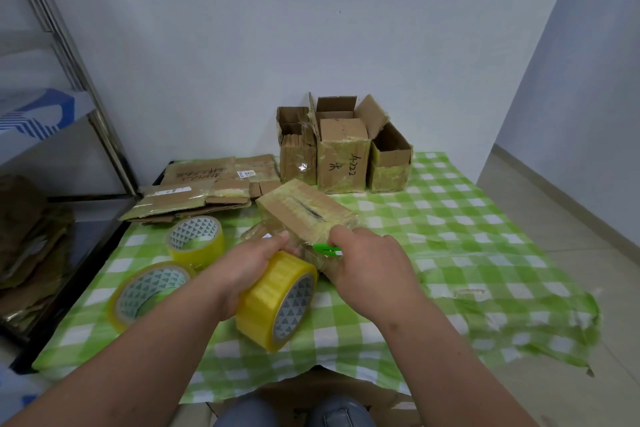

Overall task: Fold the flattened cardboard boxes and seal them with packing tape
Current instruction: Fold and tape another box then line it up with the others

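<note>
The left hand [251,265] is curled around a yellow roll of packing tape [277,302], gripping it from above with the roll tilted toward the camera and a stretch of clear tape [277,243] drawn out from it to the near end of a folded cardboard box [306,213]. The right hand [372,269] is closed around a small green cutter [327,249], its tip held at the taut tape just beside the box's near edge. The step in hand looks like the sealing of this box, at the point of cutting the strip free of the roll.

The next move probably calls for keeping the tape taut while the cutter passes across it, then pressing the loose end flat against the box.

The box lies on its side on the green checked cloth [450,218] covering the desk. Two more tape rolls [195,239] lie to the left, flattened boxes [194,191] are stacked behind them, and three open-topped boxes [343,156] stand against the wall.
</note>
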Action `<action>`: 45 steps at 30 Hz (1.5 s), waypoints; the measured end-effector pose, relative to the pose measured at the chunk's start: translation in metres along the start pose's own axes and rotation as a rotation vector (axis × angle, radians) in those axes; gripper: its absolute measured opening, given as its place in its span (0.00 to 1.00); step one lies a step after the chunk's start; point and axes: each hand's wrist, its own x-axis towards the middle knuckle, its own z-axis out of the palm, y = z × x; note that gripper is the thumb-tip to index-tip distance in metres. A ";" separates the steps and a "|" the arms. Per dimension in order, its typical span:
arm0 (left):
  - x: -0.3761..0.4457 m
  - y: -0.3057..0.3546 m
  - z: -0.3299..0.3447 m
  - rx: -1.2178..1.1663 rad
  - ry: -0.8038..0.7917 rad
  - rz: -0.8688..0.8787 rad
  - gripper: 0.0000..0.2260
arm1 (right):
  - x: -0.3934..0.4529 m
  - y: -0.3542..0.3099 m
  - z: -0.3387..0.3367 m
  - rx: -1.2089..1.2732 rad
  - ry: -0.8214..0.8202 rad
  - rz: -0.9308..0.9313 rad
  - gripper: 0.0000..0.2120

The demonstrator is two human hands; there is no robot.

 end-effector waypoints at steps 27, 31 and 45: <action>-0.001 -0.003 -0.015 0.192 -0.303 0.118 0.30 | -0.002 -0.008 0.003 0.016 -0.057 -0.016 0.10; 0.003 -0.001 -0.015 0.233 -0.284 0.150 0.29 | -0.004 -0.008 0.006 0.030 -0.034 -0.029 0.08; 0.013 0.008 -0.015 0.753 -0.260 0.475 0.18 | -0.002 0.000 0.014 -0.021 -0.002 0.025 0.08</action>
